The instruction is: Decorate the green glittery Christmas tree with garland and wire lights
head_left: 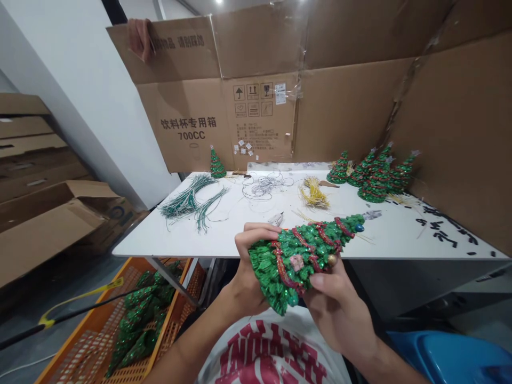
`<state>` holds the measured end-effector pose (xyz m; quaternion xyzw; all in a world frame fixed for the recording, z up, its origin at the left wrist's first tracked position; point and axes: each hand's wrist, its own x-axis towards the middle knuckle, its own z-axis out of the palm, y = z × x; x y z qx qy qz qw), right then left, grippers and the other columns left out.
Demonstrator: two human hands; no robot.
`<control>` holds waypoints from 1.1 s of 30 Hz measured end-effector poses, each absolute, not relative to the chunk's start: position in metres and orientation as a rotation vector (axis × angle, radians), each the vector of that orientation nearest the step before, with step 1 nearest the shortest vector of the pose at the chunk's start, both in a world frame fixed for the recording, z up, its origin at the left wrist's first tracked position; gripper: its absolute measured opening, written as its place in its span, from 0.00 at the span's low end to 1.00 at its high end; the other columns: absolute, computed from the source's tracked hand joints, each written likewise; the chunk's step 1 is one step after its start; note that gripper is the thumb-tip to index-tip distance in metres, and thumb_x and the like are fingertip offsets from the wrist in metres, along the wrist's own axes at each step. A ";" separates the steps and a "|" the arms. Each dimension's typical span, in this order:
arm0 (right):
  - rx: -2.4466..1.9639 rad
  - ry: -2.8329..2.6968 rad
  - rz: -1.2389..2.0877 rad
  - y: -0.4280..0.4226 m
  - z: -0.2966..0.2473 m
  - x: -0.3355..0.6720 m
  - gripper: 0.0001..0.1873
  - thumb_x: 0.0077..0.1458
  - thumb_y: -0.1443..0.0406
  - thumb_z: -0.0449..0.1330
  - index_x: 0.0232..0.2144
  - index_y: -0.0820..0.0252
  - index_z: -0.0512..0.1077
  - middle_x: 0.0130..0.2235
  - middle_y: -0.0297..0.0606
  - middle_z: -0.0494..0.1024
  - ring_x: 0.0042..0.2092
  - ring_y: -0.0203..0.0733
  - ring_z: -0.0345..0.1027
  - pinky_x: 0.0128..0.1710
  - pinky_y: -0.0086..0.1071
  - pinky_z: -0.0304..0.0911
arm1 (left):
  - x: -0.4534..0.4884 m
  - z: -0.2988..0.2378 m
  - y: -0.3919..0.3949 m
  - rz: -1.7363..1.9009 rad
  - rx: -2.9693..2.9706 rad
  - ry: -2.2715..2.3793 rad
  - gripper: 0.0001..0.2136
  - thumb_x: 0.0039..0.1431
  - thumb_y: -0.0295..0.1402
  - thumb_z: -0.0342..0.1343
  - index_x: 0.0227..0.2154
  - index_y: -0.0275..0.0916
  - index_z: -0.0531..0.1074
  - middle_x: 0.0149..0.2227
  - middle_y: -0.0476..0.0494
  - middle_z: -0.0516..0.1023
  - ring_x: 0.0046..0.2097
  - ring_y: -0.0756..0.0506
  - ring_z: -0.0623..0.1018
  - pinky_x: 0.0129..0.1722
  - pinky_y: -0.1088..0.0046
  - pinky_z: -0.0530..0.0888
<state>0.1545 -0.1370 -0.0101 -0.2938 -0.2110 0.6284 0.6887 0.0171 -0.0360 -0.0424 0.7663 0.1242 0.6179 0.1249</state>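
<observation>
A small green glittery Christmas tree [308,250] lies tilted on its side in front of me, its tip with a silvery star pointing right. Red garlands wind round it, with a few baubles and a pink square ornament. My left hand [254,266] is closed round the wide base end, its fingertips partly hidden behind the tree. My right hand [340,298] grips the lower side near the middle, thumb against the garland. Just behind the tree, a white pointed tool [276,219] lies on the table, partly covered.
The white table [140,240] holds green wires [188,197], tangled thin wire [266,185], a yellow bundle [314,193] and several finished-looking trees [374,178]. Black pieces [440,229] lie at right. Cardboard walls [256,53] close the back. An orange crate [148,368] holds more trees below left.
</observation>
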 end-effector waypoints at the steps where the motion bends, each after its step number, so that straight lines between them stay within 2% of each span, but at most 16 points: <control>1: -0.656 -0.468 1.421 -0.136 -0.009 0.156 0.40 0.51 0.64 0.72 0.65 0.38 0.69 0.54 0.34 0.86 0.59 0.57 0.79 0.64 0.55 0.70 | 0.017 -0.040 -0.037 1.803 2.291 0.313 0.26 0.59 0.53 0.71 0.53 0.47 0.70 0.54 0.40 0.67 0.56 0.37 0.75 0.53 0.53 0.82; 6: -0.635 -0.477 1.425 -0.132 -0.010 0.160 0.36 0.50 0.65 0.73 0.61 0.40 0.72 0.55 0.34 0.86 0.58 0.56 0.79 0.64 0.53 0.71 | 0.016 -0.032 -0.040 1.730 2.361 0.319 0.24 0.64 0.52 0.68 0.54 0.46 0.67 0.55 0.38 0.65 0.57 0.36 0.73 0.52 0.54 0.80; 12: -0.685 -0.471 1.377 -0.129 -0.017 0.158 0.29 0.47 0.64 0.75 0.51 0.46 0.75 0.48 0.34 0.86 0.53 0.56 0.80 0.64 0.54 0.70 | 0.017 -0.033 -0.041 1.718 2.332 0.337 0.23 0.64 0.53 0.67 0.52 0.47 0.67 0.56 0.39 0.66 0.58 0.36 0.72 0.54 0.53 0.79; 21: -0.663 -0.504 1.329 -0.124 -0.018 0.155 0.37 0.50 0.66 0.73 0.61 0.42 0.70 0.49 0.34 0.86 0.54 0.54 0.80 0.62 0.52 0.72 | 0.019 -0.037 -0.040 1.721 2.317 0.361 0.22 0.64 0.50 0.68 0.52 0.46 0.68 0.55 0.39 0.66 0.57 0.36 0.73 0.54 0.53 0.79; 27: -0.656 -0.504 1.348 -0.122 -0.020 0.156 0.33 0.51 0.66 0.72 0.59 0.41 0.72 0.48 0.31 0.86 0.55 0.53 0.80 0.62 0.51 0.72 | 0.018 -0.036 -0.040 1.696 2.315 0.365 0.22 0.65 0.51 0.67 0.52 0.46 0.67 0.56 0.39 0.66 0.57 0.36 0.72 0.55 0.52 0.78; 33: -0.648 -0.519 1.372 -0.121 -0.018 0.157 0.40 0.52 0.64 0.74 0.65 0.39 0.70 0.56 0.33 0.86 0.57 0.54 0.80 0.65 0.52 0.69 | 0.014 -0.032 -0.041 1.654 2.378 0.390 0.20 0.66 0.48 0.67 0.51 0.46 0.68 0.56 0.39 0.64 0.57 0.36 0.71 0.56 0.54 0.77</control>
